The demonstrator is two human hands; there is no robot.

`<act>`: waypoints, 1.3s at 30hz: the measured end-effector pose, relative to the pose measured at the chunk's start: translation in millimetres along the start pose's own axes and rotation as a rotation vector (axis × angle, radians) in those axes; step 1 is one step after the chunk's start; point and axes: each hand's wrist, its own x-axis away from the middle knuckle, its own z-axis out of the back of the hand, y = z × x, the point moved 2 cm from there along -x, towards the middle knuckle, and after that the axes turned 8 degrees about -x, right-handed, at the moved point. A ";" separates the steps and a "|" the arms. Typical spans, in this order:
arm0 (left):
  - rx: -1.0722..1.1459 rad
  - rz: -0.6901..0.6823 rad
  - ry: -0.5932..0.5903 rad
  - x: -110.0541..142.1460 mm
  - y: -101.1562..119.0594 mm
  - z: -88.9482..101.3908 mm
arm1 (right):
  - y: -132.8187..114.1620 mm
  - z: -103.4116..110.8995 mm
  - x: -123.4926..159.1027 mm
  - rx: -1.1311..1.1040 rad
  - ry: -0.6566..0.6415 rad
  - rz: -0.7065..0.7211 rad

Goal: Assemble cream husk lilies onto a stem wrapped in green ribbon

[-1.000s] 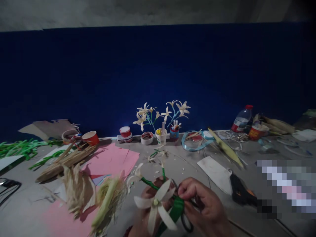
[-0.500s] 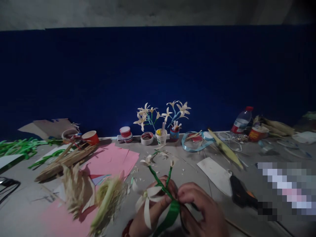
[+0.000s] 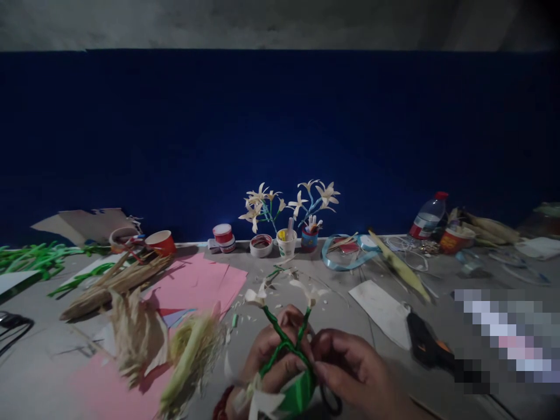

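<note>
My left hand point(image 3: 258, 359) is closed around a craft flower branch point(image 3: 283, 337), whose forking stems are wrapped in green. Pale petals, like corn husk, top two upper stems, and another pale flower point(image 3: 265, 402) hangs low over my left wrist. A wide loop of green ribbon point(image 3: 301, 389) comes off the stem joint. My right hand point(image 3: 356, 367) pinches at that joint, thumb and forefinger together against the ribbon and stem. The lower end of the branch is hidden by my hands.
Pink paper point(image 3: 199, 283), dry husks point(image 3: 135, 338) and corn silk point(image 3: 192, 356) lie left. At the back stand finished flowers point(image 3: 315, 198), a white cup point(image 3: 286, 248) and a bottle point(image 3: 431, 216). A black glue gun point(image 3: 426, 344) lies right, beside white paper point(image 3: 380, 309).
The branch has turned in my hands: the lower flower has swung down and the upper stems have spread. The ribbon now bulges in a rounder loop.
</note>
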 end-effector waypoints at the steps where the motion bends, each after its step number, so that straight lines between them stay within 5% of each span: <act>1: -0.028 0.008 0.029 1.4 -2.9 3.6 | 1.2 -0.5 -0.8 -0.030 -0.008 -0.017; 6: -0.040 0.032 -0.055 2.4 -4.6 8.0 | 1.5 -2.0 -2.5 -0.039 -0.002 -0.022; 15: -0.035 0.036 -0.218 -9.2 31.1 -11.8 | 2.4 -7.1 -4.6 -0.253 0.062 -0.115; 20: -0.197 0.055 -0.149 -2.7 33.0 -9.7 | 9.8 -3.1 -4.6 -0.139 0.158 -0.050; 27: -0.052 0.160 -0.153 4.4 7.8 -3.8 | 12.1 -0.5 -2.7 0.259 0.201 0.074; 39: -0.365 0.280 0.137 12.8 9.2 -12.5 | 13.6 -3.4 -0.9 0.635 0.237 0.252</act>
